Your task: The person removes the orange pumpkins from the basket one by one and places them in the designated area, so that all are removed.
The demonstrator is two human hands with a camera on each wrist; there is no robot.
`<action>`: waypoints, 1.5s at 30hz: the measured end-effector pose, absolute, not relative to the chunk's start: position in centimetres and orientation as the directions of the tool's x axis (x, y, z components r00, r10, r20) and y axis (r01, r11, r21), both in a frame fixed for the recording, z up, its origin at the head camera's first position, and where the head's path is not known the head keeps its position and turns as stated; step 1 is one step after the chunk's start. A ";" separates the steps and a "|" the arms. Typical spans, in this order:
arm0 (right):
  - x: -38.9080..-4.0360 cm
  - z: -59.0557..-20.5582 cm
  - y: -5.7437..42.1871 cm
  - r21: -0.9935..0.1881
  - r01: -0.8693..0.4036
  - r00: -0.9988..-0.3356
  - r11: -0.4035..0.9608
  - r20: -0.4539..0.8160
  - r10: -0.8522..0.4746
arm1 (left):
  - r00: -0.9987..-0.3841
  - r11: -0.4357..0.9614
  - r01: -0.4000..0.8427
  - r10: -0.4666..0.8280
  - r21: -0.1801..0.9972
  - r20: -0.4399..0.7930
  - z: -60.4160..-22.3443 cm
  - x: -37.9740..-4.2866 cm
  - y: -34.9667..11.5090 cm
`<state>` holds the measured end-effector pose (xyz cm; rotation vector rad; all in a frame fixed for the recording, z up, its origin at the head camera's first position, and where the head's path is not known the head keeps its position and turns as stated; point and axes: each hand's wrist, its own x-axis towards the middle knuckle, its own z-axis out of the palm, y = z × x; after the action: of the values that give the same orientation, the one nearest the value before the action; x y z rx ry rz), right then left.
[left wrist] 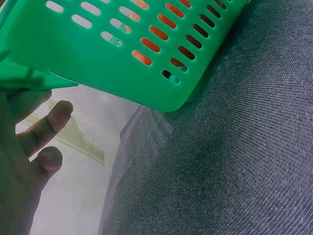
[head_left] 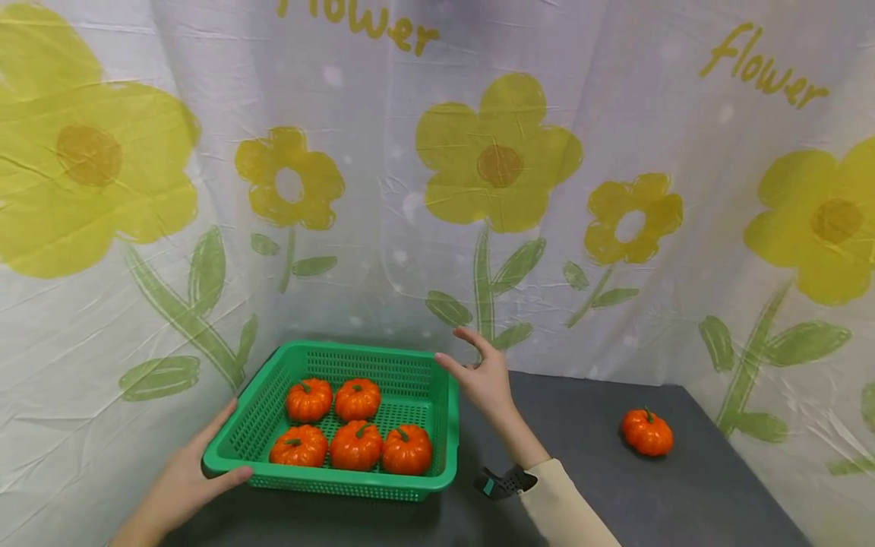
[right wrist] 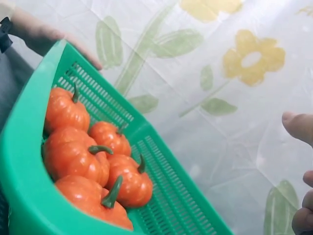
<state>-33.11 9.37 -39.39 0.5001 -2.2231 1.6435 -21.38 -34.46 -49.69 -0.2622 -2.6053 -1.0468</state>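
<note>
A green plastic basket with slotted walls stands on the dark table at left of centre in the head view. Several small orange pumpkins with green stems lie inside it. My left hand holds the basket's near left corner, thumb over the front rim and fingers along the outside of the left wall. In the left wrist view those fingers show under the rim. My right hand is raised by the far right corner, fingers spread and holding nothing, thumb tip close to the rim.
A single pumpkin sits apart on the dark table, right of my right forearm. White curtain with yellow flowers surrounds the table behind and on both sides. A black strap circles the right wrist.
</note>
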 end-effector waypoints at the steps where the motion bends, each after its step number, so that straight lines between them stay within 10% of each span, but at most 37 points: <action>1: -33.2 -39.3 9.2 -0.847 -0.461 -0.886 0.264 0.455 -0.088 | -0.931 0.719 0.284 0.049 0.634 0.362 -49.7 -21.4 -34.4; 45: -37.5 -38.8 0.0 -0.719 -0.399 -0.917 0.569 0.311 -0.250 | -0.929 0.703 0.286 0.036 0.651 0.369 -49.4 -21.2 -34.2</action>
<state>-37.48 -0.04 -38.79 0.5478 -2.6241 1.2692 -21.22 -34.19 -49.42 -0.2529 -2.5832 -1.0680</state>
